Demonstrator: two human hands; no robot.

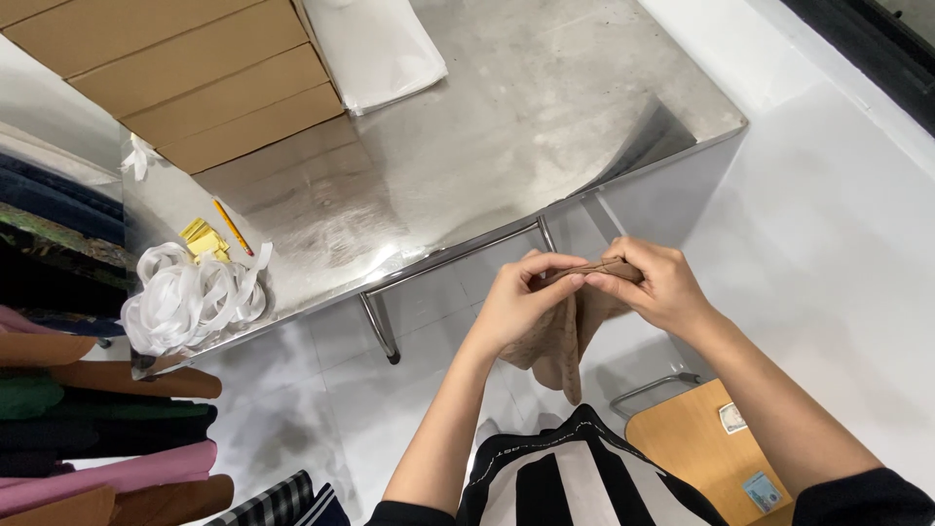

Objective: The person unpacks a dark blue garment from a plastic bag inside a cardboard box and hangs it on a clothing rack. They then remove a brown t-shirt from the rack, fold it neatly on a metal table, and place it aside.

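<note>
Fingers of my left hand (pixel 521 292) and right hand (pixel 653 282) are pinched together on the top edge of a tan cloth (pixel 570 336), which hangs between them above my lap. Folding seems barely begun, though the hem is hard to see. Beyond my grip lies the steel table (pixel 506 127).
</note>
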